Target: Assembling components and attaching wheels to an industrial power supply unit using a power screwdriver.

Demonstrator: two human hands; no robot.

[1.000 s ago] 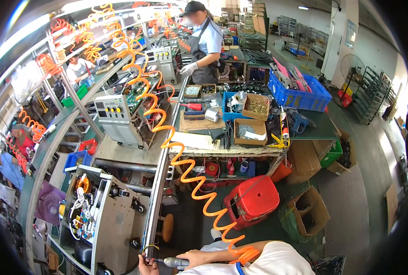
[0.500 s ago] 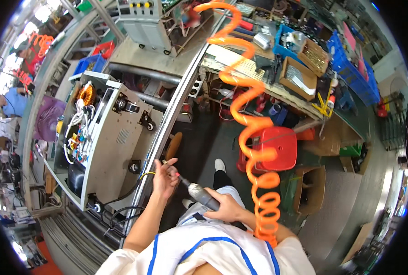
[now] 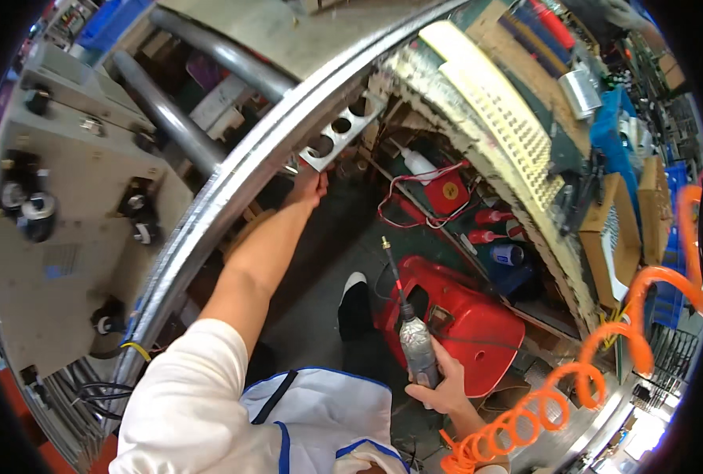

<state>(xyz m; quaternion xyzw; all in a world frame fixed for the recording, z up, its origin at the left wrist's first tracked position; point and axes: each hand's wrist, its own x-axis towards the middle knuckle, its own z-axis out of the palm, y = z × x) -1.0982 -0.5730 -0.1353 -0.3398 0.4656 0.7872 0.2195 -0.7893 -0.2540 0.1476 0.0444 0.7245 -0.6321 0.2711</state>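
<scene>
My right hand (image 3: 446, 385) is wrapped round a power screwdriver (image 3: 418, 347) with a silvery, worn body and a dark lower grip. Its long bit, brass-coloured at the end, points up and away from me over the floor. Stretched far forward, my left hand (image 3: 312, 188) is at the near end of a pale metal strip with round holes (image 3: 337, 144), below the shiny metal rail (image 3: 233, 163). Most of its fingers are hidden or blurred there, so whether it grasps anything does not show.
A red plastic stool (image 3: 478, 344) stands beside the screwdriver. Right of it is a workbench with a yellow perforated sheet (image 3: 497, 103) and cardboard trays (image 3: 616, 225). An orange coiled hose (image 3: 580, 379) loops at the right. A wheeled metal cabinet (image 3: 67, 261) lies on its side at left.
My left hand has gone from near the screwdriver bit forward to the holed strip. The screwdriver has swung right and now points forward. The view has shifted closer to the bench.
</scene>
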